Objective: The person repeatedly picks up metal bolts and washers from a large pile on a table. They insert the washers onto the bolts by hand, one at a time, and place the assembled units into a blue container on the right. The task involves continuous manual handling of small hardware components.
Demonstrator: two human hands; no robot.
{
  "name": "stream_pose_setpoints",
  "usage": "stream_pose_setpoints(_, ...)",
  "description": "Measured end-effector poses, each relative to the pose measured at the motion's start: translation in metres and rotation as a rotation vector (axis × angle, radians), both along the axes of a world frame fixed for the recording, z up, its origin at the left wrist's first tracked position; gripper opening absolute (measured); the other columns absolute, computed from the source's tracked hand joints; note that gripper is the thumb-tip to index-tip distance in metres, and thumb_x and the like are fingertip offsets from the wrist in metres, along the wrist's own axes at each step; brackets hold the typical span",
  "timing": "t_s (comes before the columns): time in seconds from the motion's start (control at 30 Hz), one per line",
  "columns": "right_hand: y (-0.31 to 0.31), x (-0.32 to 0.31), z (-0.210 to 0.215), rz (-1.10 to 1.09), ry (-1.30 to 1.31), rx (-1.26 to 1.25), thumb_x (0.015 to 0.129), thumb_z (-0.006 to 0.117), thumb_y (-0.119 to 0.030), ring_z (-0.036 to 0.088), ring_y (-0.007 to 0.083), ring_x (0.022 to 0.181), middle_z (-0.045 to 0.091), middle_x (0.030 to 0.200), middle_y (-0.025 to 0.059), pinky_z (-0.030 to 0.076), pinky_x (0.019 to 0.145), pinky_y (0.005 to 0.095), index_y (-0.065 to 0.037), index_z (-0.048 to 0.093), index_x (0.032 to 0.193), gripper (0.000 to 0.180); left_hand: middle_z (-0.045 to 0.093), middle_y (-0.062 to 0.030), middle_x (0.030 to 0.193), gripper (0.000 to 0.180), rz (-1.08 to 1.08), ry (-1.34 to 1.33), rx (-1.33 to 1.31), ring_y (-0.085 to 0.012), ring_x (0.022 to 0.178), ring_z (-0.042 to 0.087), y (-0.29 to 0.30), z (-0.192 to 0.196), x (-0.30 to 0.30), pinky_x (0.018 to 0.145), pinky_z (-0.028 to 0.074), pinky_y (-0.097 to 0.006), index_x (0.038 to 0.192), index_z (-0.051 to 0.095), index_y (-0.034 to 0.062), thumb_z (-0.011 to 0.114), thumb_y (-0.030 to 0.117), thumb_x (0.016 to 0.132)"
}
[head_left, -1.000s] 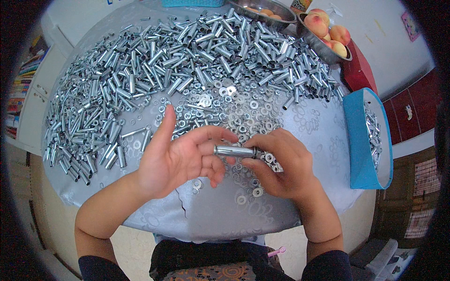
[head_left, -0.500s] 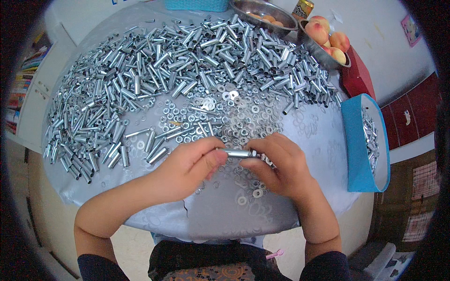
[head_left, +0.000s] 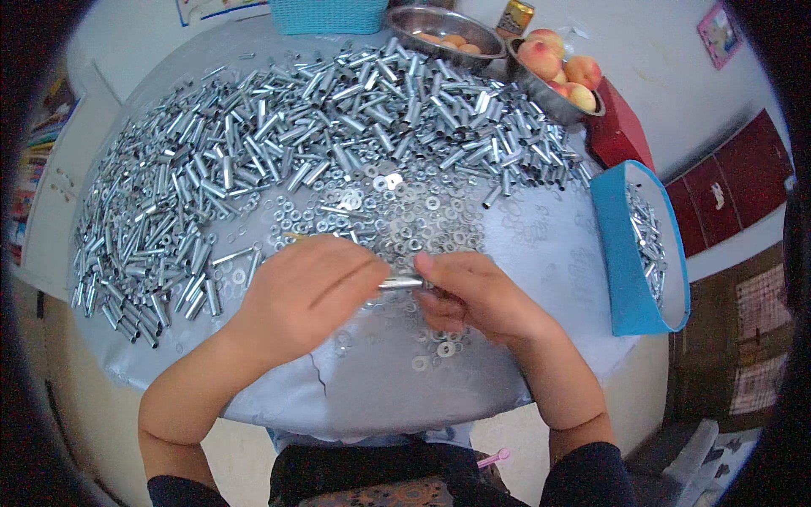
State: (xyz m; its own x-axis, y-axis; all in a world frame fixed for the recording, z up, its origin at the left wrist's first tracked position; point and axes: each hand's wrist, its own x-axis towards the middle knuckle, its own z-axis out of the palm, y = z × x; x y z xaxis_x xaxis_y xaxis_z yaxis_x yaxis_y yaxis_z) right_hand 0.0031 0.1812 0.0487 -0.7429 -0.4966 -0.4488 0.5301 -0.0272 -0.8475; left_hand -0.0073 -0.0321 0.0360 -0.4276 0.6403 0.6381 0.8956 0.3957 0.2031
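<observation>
Low over the near part of the table, my two hands meet at a silver expansion bolt (head_left: 400,283) lying roughly level between them. My left hand (head_left: 304,291), closed and slightly smeared, covers its left end with the back of the hand turned up. Thumb and bent fingers of my right hand (head_left: 477,296) grip the other end, hiding most of it. Just beyond the hands lie loose flat washers (head_left: 432,203) and nuts (head_left: 287,207). A wide heap of metal sleeves (head_left: 355,122) spreads behind them and around to the left.
At the right edge stands a blue fabric bin (head_left: 621,253) holding metal pieces. Behind it are a red box (head_left: 621,122), a steel bowl (head_left: 553,106) of peaches, another steel bowl (head_left: 448,54) with eggs, a can (head_left: 515,17) and a blue basket (head_left: 328,19).
My left hand has turned over the bolt's left end, its back now up. Both hands stay closed on the bolt, of which less shows. The whole view has shifted slightly.
</observation>
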Motion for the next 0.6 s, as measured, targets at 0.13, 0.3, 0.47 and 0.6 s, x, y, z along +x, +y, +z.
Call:
stream_pose_setpoints(0.13, 0.015, -0.003, 0.013, -0.468, 0.266, -0.09, 0.09, 0.044, -0.04, 0.035, 0.0101, 0.049, 0.035, 0.055, -0.0017, 0.029, 0.048, 0.0248, -0.009, 0.042, 0.065, 0.039, 0.06, -0.0126, 0.098, 0.04, 0.124, -0.125, 0.047, -0.0284, 0.084, 0.058, 0.007, 0.002, 0.004, 0.071, 0.045, -0.036, 0.105, 0.055, 0.0028, 0.069, 0.016, 0.07)
stream_pose_setpoints(0.3, 0.109, -0.026, 0.031, -0.805, 0.764, -1.078, 0.09, 0.037, -0.049, 0.028, 0.0122, 0.051, 0.028, 0.055, -0.0014, 0.026, 0.052, 0.0241, -0.004, 0.048, 0.08, 0.047, 0.06, -0.0128, 0.095, 0.038, 0.117, -0.135, 0.001, -0.0285, 0.082, 0.058, 0.009, -0.001, 0.008, 0.069, 0.044, -0.035, 0.104, 0.055, 0.0033, 0.068, 0.019, 0.072)
stream_pose_setpoints(0.47, 0.12, -0.035, 0.029, -1.218, 0.467, -0.968, 0.091, 0.037, -0.043, 0.03, 0.011, 0.052, 0.031, 0.057, -0.0022, 0.026, 0.052, 0.0238, -0.006, 0.046, 0.078, 0.041, 0.06, -0.013, 0.094, 0.034, 0.12, -0.162, 0.003, -0.0281, 0.081, 0.058, 0.009, -0.001, 0.01, 0.069, 0.044, -0.035, 0.102, 0.056, 0.0031, 0.066, 0.017, 0.073)
stream_pose_setpoints(0.6, 0.109, -0.046, -0.003, -0.916, 0.195, -0.98, 0.09, 0.044, -0.034, 0.031, 0.0108, 0.053, 0.033, 0.059, -0.0031, 0.028, 0.052, 0.0242, -0.007, 0.046, 0.078, 0.029, 0.06, -0.0123, 0.093, 0.029, 0.135, -0.143, -0.014, -0.0283, 0.08, 0.057, 0.008, -0.003, 0.008, 0.069, 0.044, -0.036, 0.098, 0.057, 0.003, 0.065, 0.015, 0.074)
